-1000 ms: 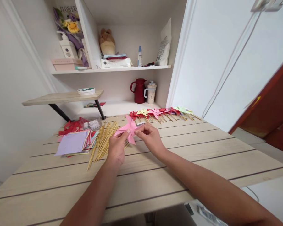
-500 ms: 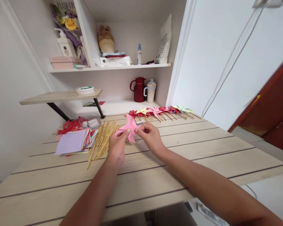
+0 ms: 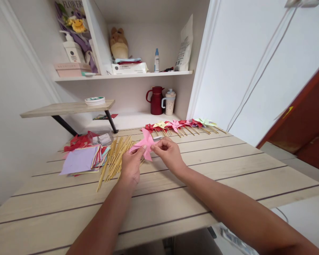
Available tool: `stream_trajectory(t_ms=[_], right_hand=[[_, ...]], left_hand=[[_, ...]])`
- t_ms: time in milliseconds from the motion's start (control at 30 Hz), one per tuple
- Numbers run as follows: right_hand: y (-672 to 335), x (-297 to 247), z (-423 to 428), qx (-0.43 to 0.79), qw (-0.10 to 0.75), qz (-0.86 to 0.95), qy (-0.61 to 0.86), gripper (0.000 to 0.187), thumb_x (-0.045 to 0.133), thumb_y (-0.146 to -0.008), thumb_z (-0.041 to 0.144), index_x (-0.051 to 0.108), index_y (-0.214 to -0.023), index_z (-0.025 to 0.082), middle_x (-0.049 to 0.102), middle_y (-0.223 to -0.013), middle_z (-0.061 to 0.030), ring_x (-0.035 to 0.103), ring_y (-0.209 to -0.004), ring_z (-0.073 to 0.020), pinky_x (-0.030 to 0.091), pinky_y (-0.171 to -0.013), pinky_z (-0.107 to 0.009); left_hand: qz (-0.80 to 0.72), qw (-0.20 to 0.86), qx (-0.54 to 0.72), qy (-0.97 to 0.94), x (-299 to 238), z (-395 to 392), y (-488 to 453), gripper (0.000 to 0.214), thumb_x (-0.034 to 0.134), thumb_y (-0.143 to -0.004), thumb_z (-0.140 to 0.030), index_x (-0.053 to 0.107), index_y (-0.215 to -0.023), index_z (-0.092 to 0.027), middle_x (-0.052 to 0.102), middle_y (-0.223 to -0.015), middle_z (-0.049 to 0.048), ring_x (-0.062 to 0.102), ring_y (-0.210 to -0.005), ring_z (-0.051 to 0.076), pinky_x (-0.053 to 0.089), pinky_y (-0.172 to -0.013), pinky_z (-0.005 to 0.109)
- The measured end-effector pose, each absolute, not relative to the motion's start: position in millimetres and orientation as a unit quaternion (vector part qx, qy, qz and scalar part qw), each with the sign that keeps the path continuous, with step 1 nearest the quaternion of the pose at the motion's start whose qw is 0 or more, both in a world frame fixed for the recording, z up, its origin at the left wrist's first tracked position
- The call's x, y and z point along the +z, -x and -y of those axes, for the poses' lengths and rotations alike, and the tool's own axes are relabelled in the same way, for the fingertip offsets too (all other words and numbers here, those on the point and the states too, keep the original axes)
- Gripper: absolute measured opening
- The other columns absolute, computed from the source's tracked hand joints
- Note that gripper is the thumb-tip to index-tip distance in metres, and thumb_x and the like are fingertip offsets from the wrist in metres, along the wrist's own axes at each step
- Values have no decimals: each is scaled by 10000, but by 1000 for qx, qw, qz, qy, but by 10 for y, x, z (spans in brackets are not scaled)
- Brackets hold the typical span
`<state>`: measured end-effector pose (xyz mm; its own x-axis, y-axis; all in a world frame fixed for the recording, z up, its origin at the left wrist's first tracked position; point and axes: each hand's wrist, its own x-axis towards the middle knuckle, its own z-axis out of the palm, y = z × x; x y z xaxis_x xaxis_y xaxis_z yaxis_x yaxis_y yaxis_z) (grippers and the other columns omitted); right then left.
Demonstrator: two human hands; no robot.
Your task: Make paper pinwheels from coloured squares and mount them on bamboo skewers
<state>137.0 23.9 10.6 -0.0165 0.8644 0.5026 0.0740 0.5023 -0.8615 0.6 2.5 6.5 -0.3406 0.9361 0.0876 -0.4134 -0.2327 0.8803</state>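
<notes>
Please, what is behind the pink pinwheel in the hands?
Behind the pinwheel, sticks at left and the table show; what it covers cannot be seen.

A red jug (image 3: 156, 101) stands just beside a speckled cup (image 3: 170, 104)

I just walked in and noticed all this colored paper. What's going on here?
A person's left hand and right hand pinch a pink paper pinwheel above the table. Loose sticks and stacked paper squares lie to the left. Pinwheels on sticks lie in a row toward the back right.
</notes>
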Motion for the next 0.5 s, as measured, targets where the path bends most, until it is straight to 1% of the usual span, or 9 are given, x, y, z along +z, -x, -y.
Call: stream_trajectory(t_ms=[267,367,500], right_hand=[[-1364,113,-239,325,592,640,367,186,753,-765,306,681,-621,215,607,-705,-18,551,-729,-184,447,-693,-322],[-1359,98,-236,329,590,642,363,184,771,-767,317,690,-639,212,613,-719,-17,554,-733,-181,446,-689,-317],[-1401,111,-261,315,599,647,350,192,765,-807,373,716,-719,210,622,-795,-26,561,-772,-186,449,-715,-321]], left_hand=[[-405,462,716,-331,58,-22,2,348,928,-560,-284,791,-841,-131,787,-892,92,711,-817,190,540,-832,323],[-408,456,717,-333,61,-24,-1,356,917,-572,-293,791,-859,-125,785,-890,87,705,-800,184,540,-808,315],[-424,435,722,-331,45,-54,30,341,905,-574,-292,788,-850,-129,782,-888,79,699,-790,174,530,-774,293]])
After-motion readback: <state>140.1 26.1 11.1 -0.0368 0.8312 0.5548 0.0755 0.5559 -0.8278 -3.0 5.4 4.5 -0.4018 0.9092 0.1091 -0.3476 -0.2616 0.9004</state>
